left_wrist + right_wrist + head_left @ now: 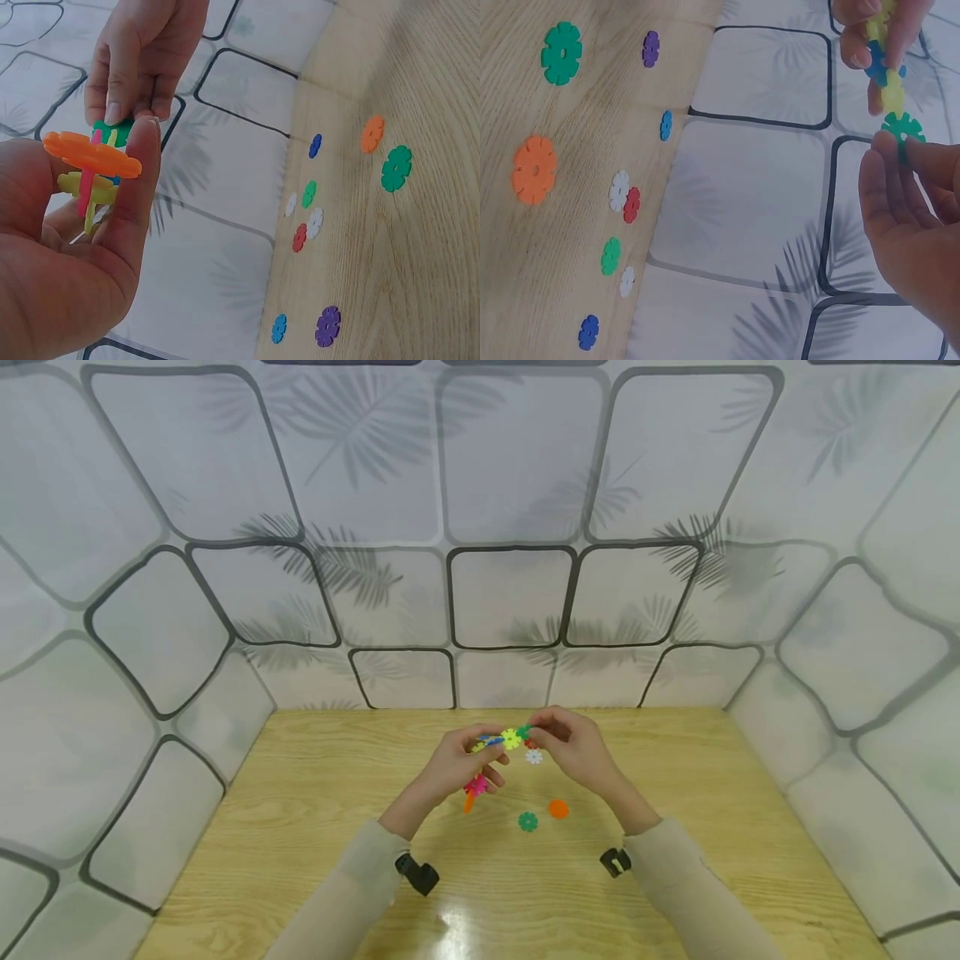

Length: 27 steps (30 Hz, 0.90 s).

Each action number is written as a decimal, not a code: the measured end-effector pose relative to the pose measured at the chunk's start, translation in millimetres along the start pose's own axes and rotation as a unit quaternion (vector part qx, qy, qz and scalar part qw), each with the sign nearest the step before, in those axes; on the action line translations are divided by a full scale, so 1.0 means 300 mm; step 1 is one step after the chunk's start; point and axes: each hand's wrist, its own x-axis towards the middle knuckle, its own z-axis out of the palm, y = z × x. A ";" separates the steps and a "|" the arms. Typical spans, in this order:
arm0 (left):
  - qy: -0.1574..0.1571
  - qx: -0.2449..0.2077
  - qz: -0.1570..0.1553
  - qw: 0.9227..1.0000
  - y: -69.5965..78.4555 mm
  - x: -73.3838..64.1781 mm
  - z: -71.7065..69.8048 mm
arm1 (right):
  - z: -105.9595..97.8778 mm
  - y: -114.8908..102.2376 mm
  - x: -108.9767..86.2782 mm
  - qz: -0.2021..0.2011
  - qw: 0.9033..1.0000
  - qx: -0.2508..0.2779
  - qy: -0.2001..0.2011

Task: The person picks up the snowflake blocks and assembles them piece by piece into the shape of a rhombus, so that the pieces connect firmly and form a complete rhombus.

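Observation:
My left hand (pixel 459 762) holds a chain of notched, flower-shaped plastic discs up over the table. In the left wrist view an orange disc (pixel 91 154) lies crosswise at its near end, with pink and yellow discs slotted around it. Past the left fingers, in the right wrist view, come a blue disc (pixel 877 64) and a yellow disc (pixel 893 94). At the far end my right hand (pixel 576 747) pinches a green disc (pixel 904 129) between thumb and fingers, right at the yellow disc's edge. Left fingers hide part of the chain.
Loose discs lie flat on the wooden table (pixel 300 827): a green disc (pixel 528 822) and an orange disc (pixel 558 809) nearest me, a white disc (pixel 533 757) farther back. A purple disc (pixel 328 326) and several others show in the wrist views. Patterned cloth walls (pixel 510 597) enclose the table.

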 end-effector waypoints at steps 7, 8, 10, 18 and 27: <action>-0.002 -0.001 0.007 1.000 -0.005 -0.003 0.000 | 0.004 -0.010 -0.002 -0.016 1.000 -0.024 0.010; -0.001 -0.001 0.008 1.000 -0.006 -0.004 0.000 | 0.004 -0.010 -0.002 -0.019 0.999 -0.029 0.011; 0.001 -0.001 0.010 1.000 -0.010 -0.003 0.002 | 0.005 -0.012 -0.002 -0.023 0.999 -0.038 0.014; 0.004 -0.003 0.009 1.000 -0.021 0.001 0.011 | 0.000 -0.022 -0.002 -0.034 0.996 -0.080 0.019; 0.001 -0.018 0.015 1.000 -0.013 0.001 0.011 | 0.003 -0.017 -0.001 -0.034 0.994 -0.096 0.032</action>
